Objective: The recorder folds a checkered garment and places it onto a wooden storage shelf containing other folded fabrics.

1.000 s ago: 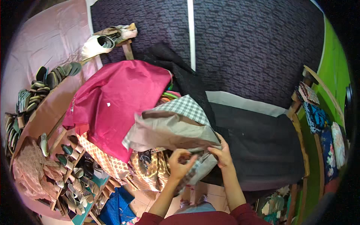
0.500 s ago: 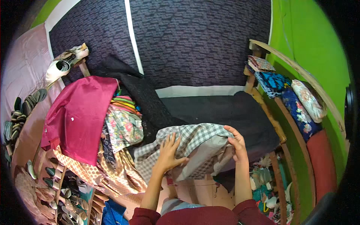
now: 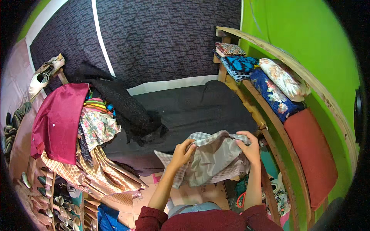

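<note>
A grey-and-white checked garment (image 3: 210,163) with a plain grey lining hangs between my hands, in front of the black-covered bench (image 3: 177,111). Its upper edge is pinched at the left by my left hand (image 3: 184,153), fingers closed on the cloth. At the right end of that edge, my right hand (image 3: 249,148) grips it between thumb and fingers. The lining faces up and the checks show along the rim and the lower sides. What kind of garment it is, I cannot tell.
Left on the bench lies a clothes pile: a magenta satin piece (image 3: 63,123), floral cloth (image 3: 99,127), gold patterned fabric (image 3: 100,169) and black lace (image 3: 127,107). Folded fabrics and a red cushion (image 3: 310,158) line the wooden rack at right. Shoes (image 3: 61,200) fill racks at lower left.
My left hand has gone from lying spread on the cloth to gripping its edge. The checked garment is lifted off the bench, lining showing more. The view has swung right.
</note>
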Tool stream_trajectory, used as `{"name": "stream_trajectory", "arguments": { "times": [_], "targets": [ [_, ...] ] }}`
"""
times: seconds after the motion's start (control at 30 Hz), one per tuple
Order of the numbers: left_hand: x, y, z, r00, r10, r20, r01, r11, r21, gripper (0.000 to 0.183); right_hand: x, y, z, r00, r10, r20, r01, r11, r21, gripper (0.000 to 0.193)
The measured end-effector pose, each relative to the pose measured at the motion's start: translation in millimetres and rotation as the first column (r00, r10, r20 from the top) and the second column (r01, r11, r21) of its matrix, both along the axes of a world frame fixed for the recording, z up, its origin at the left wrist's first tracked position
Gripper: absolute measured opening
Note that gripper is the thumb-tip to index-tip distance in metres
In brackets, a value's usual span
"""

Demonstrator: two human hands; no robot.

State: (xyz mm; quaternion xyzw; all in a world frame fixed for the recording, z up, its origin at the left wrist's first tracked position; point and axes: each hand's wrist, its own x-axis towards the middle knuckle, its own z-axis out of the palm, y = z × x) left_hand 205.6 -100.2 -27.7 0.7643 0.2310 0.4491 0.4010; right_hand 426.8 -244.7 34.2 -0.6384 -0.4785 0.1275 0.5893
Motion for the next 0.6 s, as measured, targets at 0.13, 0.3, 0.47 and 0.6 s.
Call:
{"name": "stream_trajectory", "arguments": {
  "times": [0.13, 0.3, 0.47, 0.6],
  "targets": [
    [20.1, -3.8, 3.5, 0.985, -0.079, -0.151, 0.063, 0.992, -0.112, 0.024, 16.8, -19.9, -11.7, 0.996, -0.054, 0.071, 0.063, 0.991, -0.122, 0.013],
    [0.2, 56.6, 4.7, 0.727, 0.549, -0.413, -0.271, 0.781, 0.563, 0.041, -1.1, -17.2, -23.0, 0.989, 0.05, -0.142, -0.058, 0.997, -0.055, 0.015],
    [-66.2, 123.1, -23.7, 0.313, 0.716, -0.624, -0.146, 0.685, 0.714, 0.056, -48.4, 30.4, -36.4, 0.938, 0.223, -0.267, -0.23, 0.973, 0.003, 0.015],
    [-117.7, 144.6, -42.5, 0.334, 0.644, -0.689, -0.184, 0.761, 0.622, 0.036, -63.9, 64.6, -47.3, 0.934, 0.248, -0.256, -0.231, 0.968, 0.095, 0.015]
  ]
}}
